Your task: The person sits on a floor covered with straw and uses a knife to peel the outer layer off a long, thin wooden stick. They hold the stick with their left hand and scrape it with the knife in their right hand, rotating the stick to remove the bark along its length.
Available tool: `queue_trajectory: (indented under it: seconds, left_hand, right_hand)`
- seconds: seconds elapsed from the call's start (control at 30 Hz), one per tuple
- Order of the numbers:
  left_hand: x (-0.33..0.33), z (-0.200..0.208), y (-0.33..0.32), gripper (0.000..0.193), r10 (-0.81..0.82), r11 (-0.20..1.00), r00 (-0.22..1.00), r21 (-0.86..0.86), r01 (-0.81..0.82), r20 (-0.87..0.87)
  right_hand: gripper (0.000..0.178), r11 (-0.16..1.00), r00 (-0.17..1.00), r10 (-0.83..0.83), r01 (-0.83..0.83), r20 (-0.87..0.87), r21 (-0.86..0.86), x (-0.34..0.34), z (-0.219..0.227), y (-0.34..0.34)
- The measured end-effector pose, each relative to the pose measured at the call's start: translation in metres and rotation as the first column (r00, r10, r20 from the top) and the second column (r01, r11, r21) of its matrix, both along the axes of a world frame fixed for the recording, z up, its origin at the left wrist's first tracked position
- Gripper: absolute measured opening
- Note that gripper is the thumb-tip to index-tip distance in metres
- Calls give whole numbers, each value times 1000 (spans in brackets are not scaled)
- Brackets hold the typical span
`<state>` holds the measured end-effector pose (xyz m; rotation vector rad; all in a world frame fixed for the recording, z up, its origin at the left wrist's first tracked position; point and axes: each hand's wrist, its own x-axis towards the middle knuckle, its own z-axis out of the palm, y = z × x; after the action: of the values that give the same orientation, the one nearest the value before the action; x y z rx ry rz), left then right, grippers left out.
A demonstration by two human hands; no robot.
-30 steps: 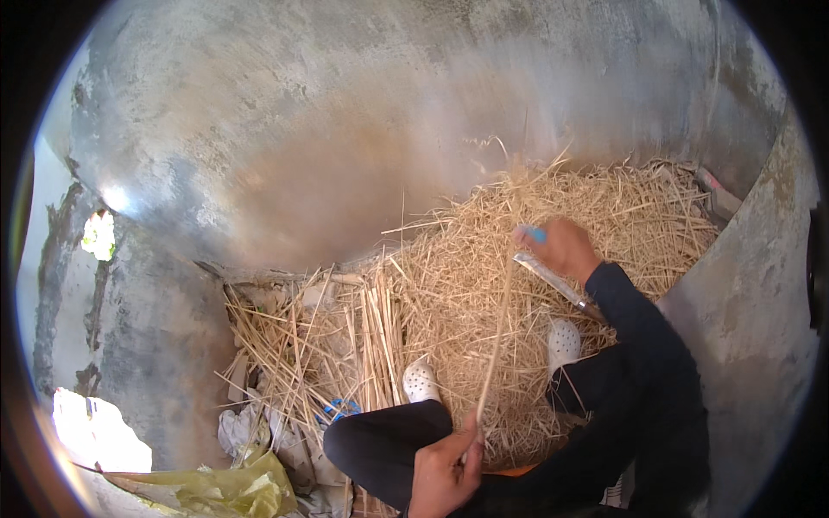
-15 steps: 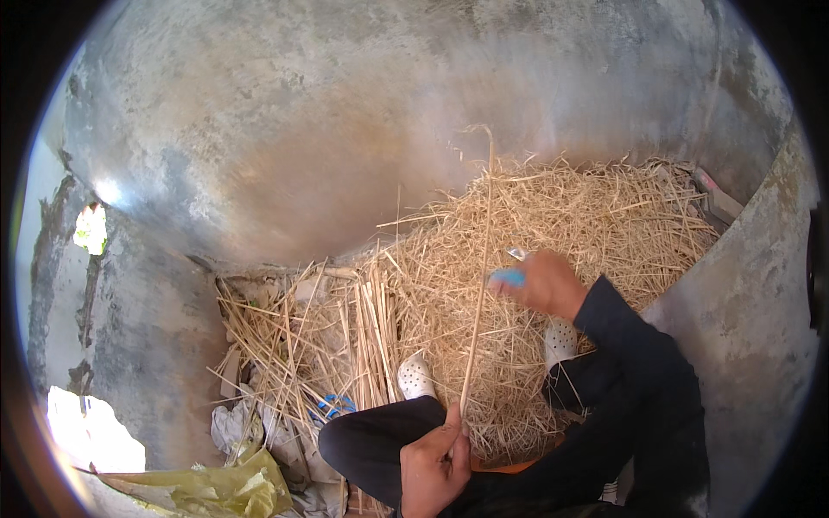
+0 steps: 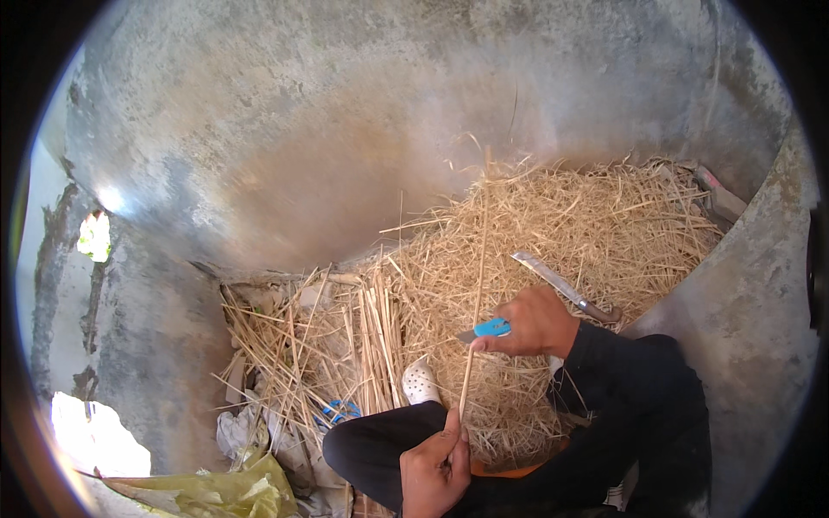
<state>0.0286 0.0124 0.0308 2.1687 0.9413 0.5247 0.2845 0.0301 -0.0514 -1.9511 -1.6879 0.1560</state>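
Note:
My left hand (image 3: 435,466) is closed around the lower end of a long pale stalk (image 3: 467,384), pinching it between thumb and fingers. From there the stalk rises upright past my knee, over the straw. My right hand (image 3: 535,321) grips a blue-handled utility knife (image 3: 492,328); its short blade meets the stalk partway up, and my thumb rests by the stalk there. Just beyond my right hand, a curved sickle-like blade with a dark handle (image 3: 566,289) lies on the straw pile (image 3: 596,207).
Left of the pile, a bundle of cut stalks (image 3: 377,337) lies among loose ones. A yellow-green plastic sheet (image 3: 233,492) and a blue item (image 3: 338,412) are at the lower left. White perforated clogs (image 3: 420,382) are on my feet. A concrete wall (image 3: 345,129) curves behind.
My right hand has come down and slightly left, bringing the knife blade against the stalk. The curved blade behind it now shows fully. My left hand stays in place.

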Motion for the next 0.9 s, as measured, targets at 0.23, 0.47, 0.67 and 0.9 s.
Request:
queue_trajectory:
  seconds: [0.23,0.47,0.67,0.9]
  left_hand:
    - [-1,-13,-8,21,-38,999,998,-2,38,59]
    - [-3,-5,-2,19,8,998,1000,-55,-8,-9]
    - [-9,-26,-17,19,-88,996,995,-27,89,38]
    - [-1,-31,-17,30,-144,986,989,-82,145,8]
  right_hand:
    - [82,947,949,-301,286,-91,-145,81,-17,23]
    - [82,1000,997,-21,22,-73,3,4,-21,7]
    - [86,901,905,-422,425,48,-88,118,-40,28]
    - [81,795,801,-592,598,84,-100,146,-35,24]
